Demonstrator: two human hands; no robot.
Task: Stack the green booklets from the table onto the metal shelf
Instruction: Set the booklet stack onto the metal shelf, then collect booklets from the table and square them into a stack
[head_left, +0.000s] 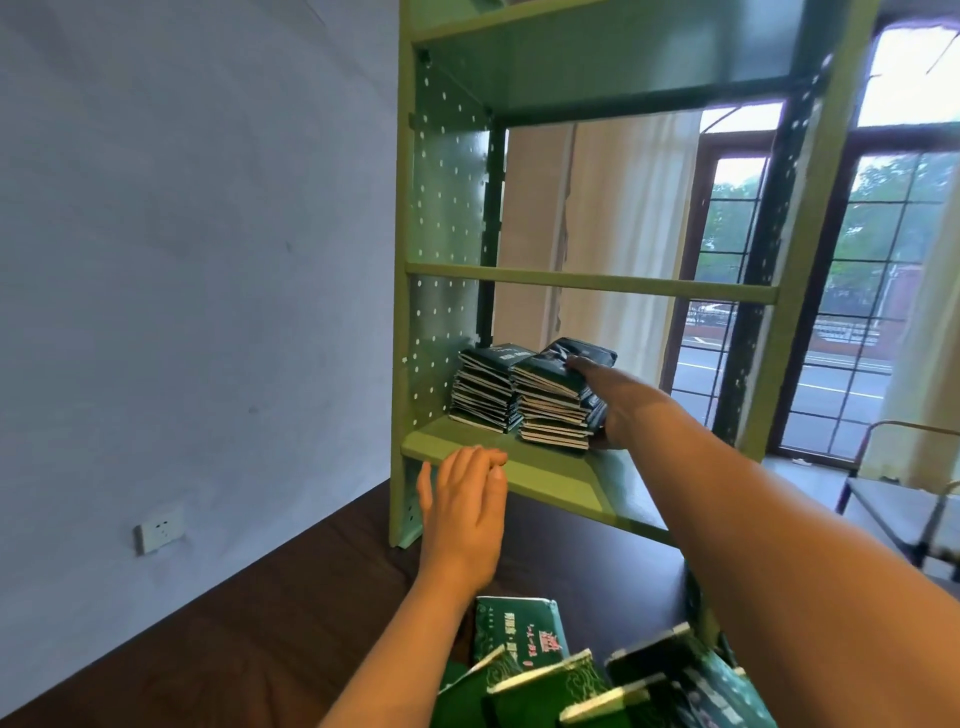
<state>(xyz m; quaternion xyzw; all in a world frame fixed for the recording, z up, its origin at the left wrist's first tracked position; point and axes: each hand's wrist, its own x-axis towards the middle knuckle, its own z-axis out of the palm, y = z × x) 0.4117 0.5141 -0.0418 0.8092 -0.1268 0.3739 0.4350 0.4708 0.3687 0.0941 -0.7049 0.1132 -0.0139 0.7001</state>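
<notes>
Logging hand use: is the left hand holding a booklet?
No, the left hand is open and empty, in front of the metal shelf.

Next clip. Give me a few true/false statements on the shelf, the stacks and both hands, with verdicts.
1. A left stack and a right stack stand side by side on the metal shelf. True.
2. The right hand grips the left stack. False: it grips the right stack.
3. The left hand carries a booklet. False: it is open and holds nothing, near the shelf's front edge.
4. Loose booklets lie on the table. True.
</notes>
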